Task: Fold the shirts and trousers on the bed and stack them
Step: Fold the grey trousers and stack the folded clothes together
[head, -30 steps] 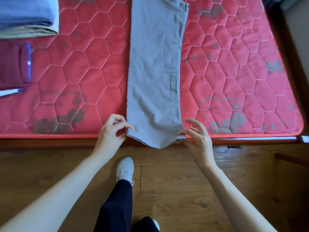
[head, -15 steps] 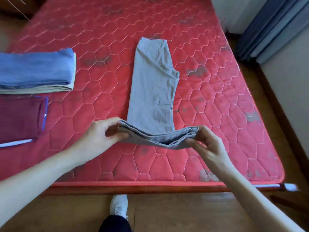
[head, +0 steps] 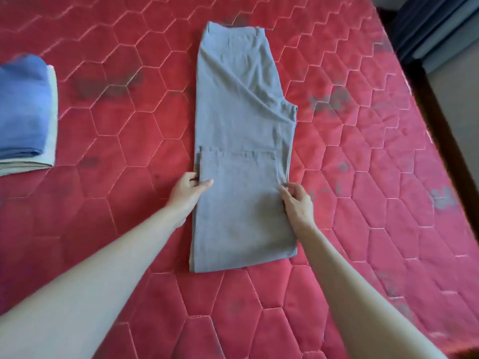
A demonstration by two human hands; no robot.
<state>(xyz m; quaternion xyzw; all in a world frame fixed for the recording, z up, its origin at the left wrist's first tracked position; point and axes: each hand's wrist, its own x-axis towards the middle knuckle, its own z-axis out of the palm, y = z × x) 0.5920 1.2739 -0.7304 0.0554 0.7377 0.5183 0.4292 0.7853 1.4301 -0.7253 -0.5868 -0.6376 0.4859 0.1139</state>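
Grey trousers (head: 241,120) lie lengthwise in the middle of the red quilted mattress (head: 363,193), waistband at the far end. Their leg ends are folded up over the upper part, and the hems lie across at about mid-length. My left hand (head: 190,189) pinches the left edge of the folded-over layer, thumb on top of the cloth. On the opposite side, my right hand (head: 296,202) pinches the right edge with curled fingertips. A stack of folded clothes (head: 23,110), blue over cream, sits at the left edge of view.
The bed's dark wooden side rail (head: 445,130) runs along the right, with floor beyond it. Dark blue-grey curtains (head: 430,24) hang at the top right. Bare mattress surrounds the trousers on every side.
Both hands carried the trouser hems from the bed's near edge up and away, laying the legs over the upper part. The view moved forward over the bed; the maroon garment left the frame.
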